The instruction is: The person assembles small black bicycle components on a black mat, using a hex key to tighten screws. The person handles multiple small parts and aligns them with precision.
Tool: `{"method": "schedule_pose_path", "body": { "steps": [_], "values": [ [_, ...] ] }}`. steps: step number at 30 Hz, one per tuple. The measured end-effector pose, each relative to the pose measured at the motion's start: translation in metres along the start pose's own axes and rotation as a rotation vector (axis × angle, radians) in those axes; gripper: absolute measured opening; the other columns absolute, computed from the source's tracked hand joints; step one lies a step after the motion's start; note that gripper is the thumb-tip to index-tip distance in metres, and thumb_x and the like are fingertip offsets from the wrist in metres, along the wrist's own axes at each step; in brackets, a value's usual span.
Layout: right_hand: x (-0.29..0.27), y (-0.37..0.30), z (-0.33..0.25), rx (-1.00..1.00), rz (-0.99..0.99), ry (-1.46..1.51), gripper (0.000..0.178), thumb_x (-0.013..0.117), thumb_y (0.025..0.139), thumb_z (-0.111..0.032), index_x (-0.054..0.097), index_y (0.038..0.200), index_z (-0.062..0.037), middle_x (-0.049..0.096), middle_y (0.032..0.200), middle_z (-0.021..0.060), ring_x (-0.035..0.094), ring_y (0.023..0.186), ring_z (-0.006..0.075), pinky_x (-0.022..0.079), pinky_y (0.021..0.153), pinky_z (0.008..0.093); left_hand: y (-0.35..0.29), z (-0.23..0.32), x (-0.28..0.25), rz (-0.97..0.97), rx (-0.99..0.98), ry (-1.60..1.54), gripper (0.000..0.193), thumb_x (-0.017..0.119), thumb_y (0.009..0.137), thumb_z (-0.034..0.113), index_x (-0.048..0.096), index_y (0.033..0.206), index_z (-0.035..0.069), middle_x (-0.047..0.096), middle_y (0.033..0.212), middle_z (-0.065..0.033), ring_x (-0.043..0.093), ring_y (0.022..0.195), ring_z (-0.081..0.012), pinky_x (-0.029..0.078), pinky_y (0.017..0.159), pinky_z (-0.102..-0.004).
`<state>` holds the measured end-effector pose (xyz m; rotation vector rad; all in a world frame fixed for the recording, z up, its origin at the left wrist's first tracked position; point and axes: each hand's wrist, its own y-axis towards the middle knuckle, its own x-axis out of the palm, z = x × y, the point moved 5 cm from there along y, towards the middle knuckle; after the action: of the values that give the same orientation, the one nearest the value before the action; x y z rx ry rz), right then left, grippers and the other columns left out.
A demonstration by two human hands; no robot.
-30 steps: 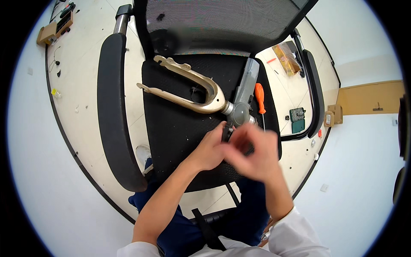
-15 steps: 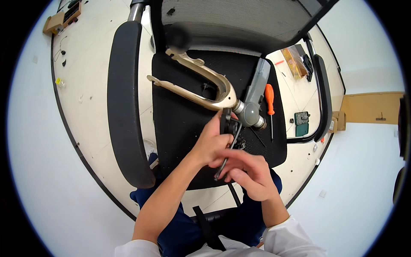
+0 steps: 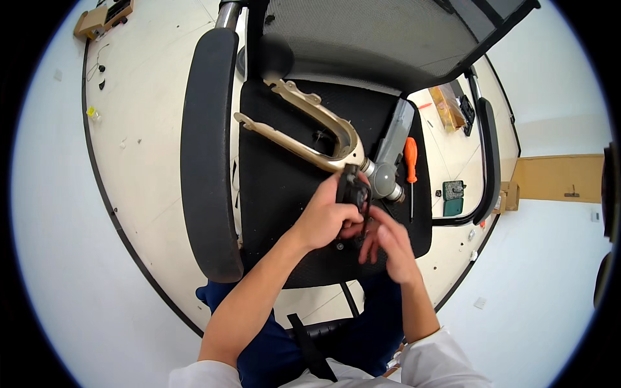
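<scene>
My left hand [image 3: 321, 218] is closed around a black metal part with a compact, blocky body, perhaps a brake caliper [image 3: 351, 191]. A dark hex key [image 3: 367, 216] stands along the right side of that part. My right hand [image 3: 392, 246] is beside the key, its fingers apart and slightly smeared by motion; whether a fingertip touches the key is unclear. Just beyond the hands a gold bicycle fork [image 3: 294, 143] lies on the black chair seat [image 3: 275, 204], joined to a grey frame tube [image 3: 396, 132]. A small bolt or nut [image 3: 340, 246] rests below my left hand.
An orange-handled screwdriver [image 3: 411, 158] lies at the seat's right side. Padded armrests [image 3: 208, 155] flank the seat, and a mesh backrest [image 3: 343, 48] rises behind. On the floor to the right are a green case [image 3: 453, 197] and a plastic bag [image 3: 446, 107].
The hex key has swung from pointing down-left to nearly upright in view. My right hand has shifted up and right with its fingers spread. The whole view has moved slightly.
</scene>
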<state>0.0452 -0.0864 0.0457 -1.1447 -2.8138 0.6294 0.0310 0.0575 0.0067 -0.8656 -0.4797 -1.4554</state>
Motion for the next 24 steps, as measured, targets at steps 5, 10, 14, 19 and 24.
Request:
{"method": "schedule_pose_path", "body": {
  "steps": [5, 10, 14, 19, 24],
  "values": [
    [0.041, -0.022, -0.024, -0.029, -0.193, 0.140, 0.047, 0.058, 0.088, -0.006, 0.048, 0.132, 0.0040, 0.071, 0.100, 0.0144, 0.066, 0.067, 0.0126, 0.053, 0.064, 0.0235, 0.006, -0.001, -0.008, 0.169, 0.295, 0.562, 0.041, 0.057, 0.066, -0.001, 0.050, 0.106, 0.003, 0.048, 0.081, -0.0021, 0.048, 0.070, -0.0131, 0.043, 0.064, -0.0269],
    [0.001, 0.012, -0.068, -0.253, 0.177, 0.070, 0.036, 0.056, 0.090, -0.004, 0.053, 0.125, 0.0038, 0.069, 0.100, 0.0119, 0.063, 0.071, 0.0112, 0.052, 0.065, 0.0233, 0.004, -0.031, 0.002, -0.010, -0.005, 0.392, 0.039, 0.056, 0.069, 0.001, 0.050, 0.108, 0.001, 0.058, 0.089, -0.0125, 0.058, 0.084, -0.0258, 0.046, 0.076, -0.0338],
    [-0.042, 0.006, -0.007, -0.189, 0.412, -0.309, 0.019, 0.060, 0.088, -0.005, 0.064, 0.106, 0.0006, 0.069, 0.096, 0.0099, 0.063, 0.079, 0.0138, 0.051, 0.073, 0.0268, 0.012, -0.025, -0.007, 0.107, 0.034, 0.385, 0.041, 0.058, 0.070, -0.006, 0.049, 0.108, 0.007, 0.050, 0.081, -0.0015, 0.050, 0.064, -0.0097, 0.040, 0.057, -0.0240],
    [0.011, -0.005, 0.011, -0.357, 0.185, -0.792, 0.028, 0.070, 0.073, -0.009, 0.067, 0.101, -0.0031, 0.064, 0.106, 0.0103, 0.056, 0.103, 0.0290, 0.044, 0.091, 0.0396, 0.008, -0.010, -0.019, 0.182, 0.065, 0.117, 0.029, 0.056, 0.079, 0.005, 0.052, 0.107, 0.004, 0.051, 0.085, -0.0037, 0.051, 0.063, -0.0111, 0.042, 0.060, -0.0239],
    [0.073, 0.003, 0.008, -0.484, -0.138, -1.035, 0.045, 0.075, 0.070, -0.022, 0.064, 0.111, -0.0065, 0.058, 0.106, 0.0072, 0.054, 0.100, 0.0230, 0.039, 0.086, 0.0390, 0.012, -0.009, -0.023, 0.211, -0.005, 0.206, 0.028, 0.049, 0.086, 0.020, 0.055, 0.106, 0.002, 0.054, 0.086, -0.0051, 0.051, 0.064, -0.0105, 0.043, 0.059, -0.0228]
  ]
}}
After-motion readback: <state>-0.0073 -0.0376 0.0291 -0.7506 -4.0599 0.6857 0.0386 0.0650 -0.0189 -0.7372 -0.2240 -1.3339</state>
